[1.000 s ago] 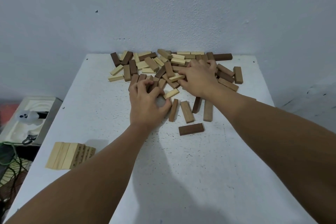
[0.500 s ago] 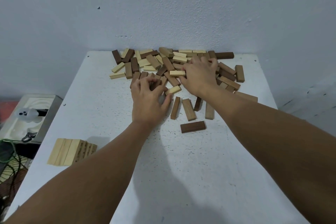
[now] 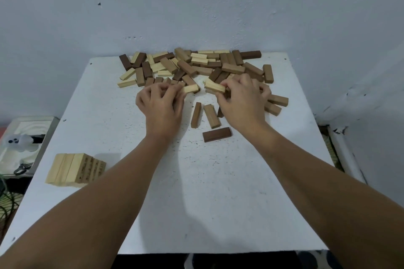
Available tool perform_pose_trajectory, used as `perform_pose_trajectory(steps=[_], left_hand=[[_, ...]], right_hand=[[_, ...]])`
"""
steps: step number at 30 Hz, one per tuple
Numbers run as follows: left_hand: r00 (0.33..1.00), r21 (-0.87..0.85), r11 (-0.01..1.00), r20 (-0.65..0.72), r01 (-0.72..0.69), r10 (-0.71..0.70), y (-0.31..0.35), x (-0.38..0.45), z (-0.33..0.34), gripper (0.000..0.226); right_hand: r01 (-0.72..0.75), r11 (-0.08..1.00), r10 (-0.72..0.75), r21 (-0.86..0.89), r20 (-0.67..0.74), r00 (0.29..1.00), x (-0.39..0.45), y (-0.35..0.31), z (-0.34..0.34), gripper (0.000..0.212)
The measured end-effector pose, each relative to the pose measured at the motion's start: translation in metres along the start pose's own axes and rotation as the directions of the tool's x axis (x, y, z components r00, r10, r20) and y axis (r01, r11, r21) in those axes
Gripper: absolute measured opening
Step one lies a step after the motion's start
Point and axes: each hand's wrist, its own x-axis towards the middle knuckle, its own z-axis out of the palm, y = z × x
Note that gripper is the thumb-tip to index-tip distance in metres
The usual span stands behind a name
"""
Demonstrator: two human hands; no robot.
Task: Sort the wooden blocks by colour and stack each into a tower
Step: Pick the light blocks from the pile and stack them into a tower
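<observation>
Pale blue-grey plaster walls meet behind a white speckled bench [image 3: 196,203], where a person works with both bare hands at a heap of wooden blocks [image 3: 196,65] piled against the far edge. Light, mid-brown and dark blocks lie mixed in the heap. At the heap's near edge the left hand [image 3: 161,107] curls its fingers [image 3: 172,90] round a light block [image 3: 190,88], pinching one end of it. Just to the right, also at the heap's near edge, the right hand [image 3: 242,102] grips a second light block [image 3: 215,87] between thumb and curled fingers; the two light blocks sit close together, end toward end, but apart. Nearer the person than the heap, between the two hands, lie two mid-brown blocks [image 3: 205,114] side by side, and nearer still a single dark block [image 3: 217,134] lies flat. Well to the left of the heap and closer to the person, near the bench's left edge, stands a low tower of light blocks [image 3: 75,169]. Beyond that edge, lower than the bench, sits a pale tray [image 3: 26,124] holding a small white figure [image 3: 18,141].
</observation>
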Motion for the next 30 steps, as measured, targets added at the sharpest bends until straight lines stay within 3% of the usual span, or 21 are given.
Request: perform_pose_trajectory(steps=[5, 8, 12, 18, 22, 30], left_hand=[[0.999, -0.017, 1.000, 0.031, 0.021, -0.021, 0.018, -0.009, -0.020, 0.021], [0.989, -0.156, 0.987, 0.148, 0.031, -0.008, 0.023, -0.030, -0.040, 0.017], [0.931, -0.361, 0.911, 0.359, 0.199, -0.061, 0.026, -0.071, -0.068, 0.008], [0.919, -0.238, 0.952, 0.383, 0.194, -0.092, 0.024, -0.121, -0.083, 0.022], [0.931, -0.124, 0.992, 0.363, 0.029, 0.018, 0.030, -0.138, -0.081, 0.038], [0.907, -0.129, 0.991, 0.420, 0.022, 0.034, 0.033, -0.137, -0.083, 0.058]], right_hand=[[-0.018, 0.999, 0.018, 0.031, -0.018, 1.000, -0.041, 0.006, -0.005, 0.025], [-0.024, 0.997, 0.026, 0.072, -0.026, 0.999, -0.063, 0.008, -0.009, 0.024], [-0.029, 0.993, 0.031, 0.118, -0.014, 0.999, -0.097, 0.011, -0.014, 0.020], [-0.022, 0.994, 0.013, 0.110, 0.086, 0.996, -0.150, 0.017, -0.022, 0.013], [0.072, 0.984, -0.098, 0.160, 0.161, 0.982, -0.166, 0.023, -0.022, 0.024], [0.048, 0.953, -0.062, 0.299, 0.038, 0.997, -0.164, 0.024, -0.016, 0.024]])
